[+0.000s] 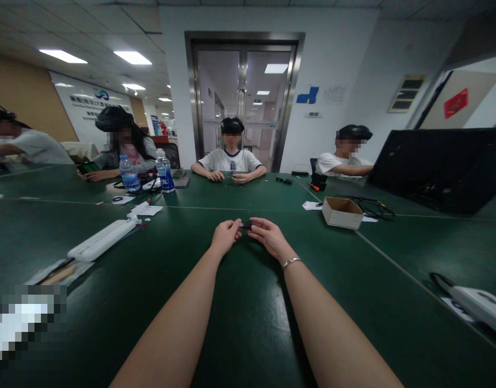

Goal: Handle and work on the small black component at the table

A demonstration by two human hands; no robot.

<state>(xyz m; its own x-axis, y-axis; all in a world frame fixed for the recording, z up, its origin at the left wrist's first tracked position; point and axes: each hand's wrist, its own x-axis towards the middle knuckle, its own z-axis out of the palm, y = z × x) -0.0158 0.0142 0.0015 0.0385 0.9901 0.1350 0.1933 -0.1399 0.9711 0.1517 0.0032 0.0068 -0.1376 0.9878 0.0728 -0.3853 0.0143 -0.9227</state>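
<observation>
Both my arms reach forward over the dark green table [248,302]. Between my fingertips is a small, dark, slim object [245,225], too small and dim to name. My left hand [226,237] pinches its left end. The fingers of my right hand [270,237] close on its right end, and a silver bracelet [292,262] circles that wrist. The object is held level, just over the table surface. My fingers hide both of its ends.
To the right stand an open cardboard box [342,214], black cables [377,207] and a large black monitor [441,170]. A white power strip [104,240] lies left, with two water bottles [166,171] behind it. Several people in headsets sit around; one person [231,156] faces me.
</observation>
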